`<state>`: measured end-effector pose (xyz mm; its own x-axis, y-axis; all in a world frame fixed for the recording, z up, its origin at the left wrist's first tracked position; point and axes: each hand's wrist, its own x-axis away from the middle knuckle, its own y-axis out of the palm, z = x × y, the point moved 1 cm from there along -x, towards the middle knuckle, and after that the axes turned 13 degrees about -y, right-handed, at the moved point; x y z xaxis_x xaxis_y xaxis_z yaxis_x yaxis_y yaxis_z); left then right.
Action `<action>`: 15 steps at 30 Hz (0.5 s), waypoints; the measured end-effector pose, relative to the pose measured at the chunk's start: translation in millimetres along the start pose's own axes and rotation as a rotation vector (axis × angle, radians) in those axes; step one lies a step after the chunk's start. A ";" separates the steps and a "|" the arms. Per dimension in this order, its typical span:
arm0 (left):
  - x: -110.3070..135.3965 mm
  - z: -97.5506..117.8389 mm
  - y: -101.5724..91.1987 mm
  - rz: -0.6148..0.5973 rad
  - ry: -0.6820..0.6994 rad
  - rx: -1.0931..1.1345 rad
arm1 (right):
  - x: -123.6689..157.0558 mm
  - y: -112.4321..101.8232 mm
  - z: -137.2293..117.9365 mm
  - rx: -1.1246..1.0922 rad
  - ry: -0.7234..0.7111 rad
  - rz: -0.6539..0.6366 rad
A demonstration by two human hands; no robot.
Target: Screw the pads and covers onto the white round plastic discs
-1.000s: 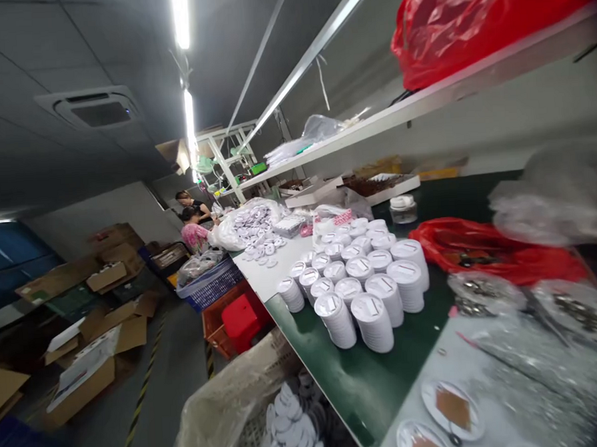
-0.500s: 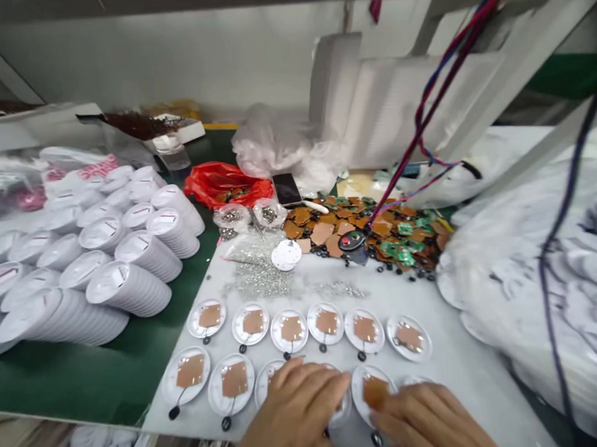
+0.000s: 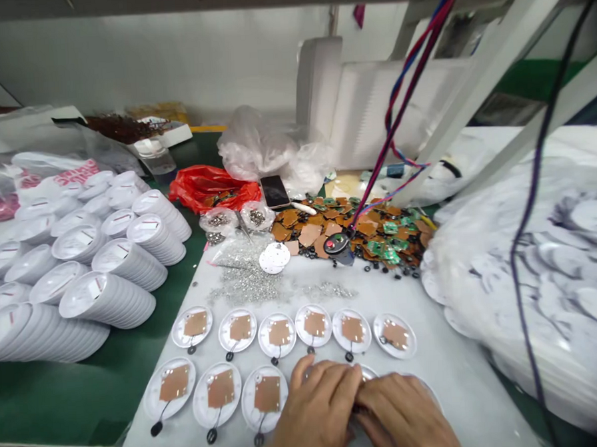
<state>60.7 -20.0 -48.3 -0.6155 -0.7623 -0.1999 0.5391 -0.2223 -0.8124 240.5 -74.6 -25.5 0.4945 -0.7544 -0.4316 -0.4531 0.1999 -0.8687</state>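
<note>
White stacks (image 3: 105,260) stand well to my left. My left hand (image 3: 313,413) lies, fingers together, over a white disc (image 3: 369,372) in the near row; my right hand (image 3: 406,421) curls against its fingertips. Whether either pinches anything, I cannot tell.

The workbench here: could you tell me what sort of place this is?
Probably an electronics assembly workshop: stacks of white round plastic shells, white discs fitted with brown square boards, and a heap of loose brown and green circuit boards.
</note>
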 end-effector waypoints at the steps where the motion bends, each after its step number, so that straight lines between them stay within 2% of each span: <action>1: 0.2 0.0 2.3 0.000 -0.015 0.004 | -1.7 1.2 -1.3 0.028 0.010 -0.017; 9: -8.0 3.8 3.7 0.008 -0.014 0.123 | -3.7 7.3 -1.7 0.074 -0.062 -0.132; 15: -10.3 1.6 3.9 -0.040 -0.010 0.142 | -5.0 9.7 1.7 0.056 -0.057 -0.109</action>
<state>70.2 -14.0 -48.6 -0.6330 -0.7568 -0.1630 0.5905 -0.3358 -0.7339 234.9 -67.9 -32.1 0.5804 -0.7372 -0.3459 -0.3536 0.1544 -0.9226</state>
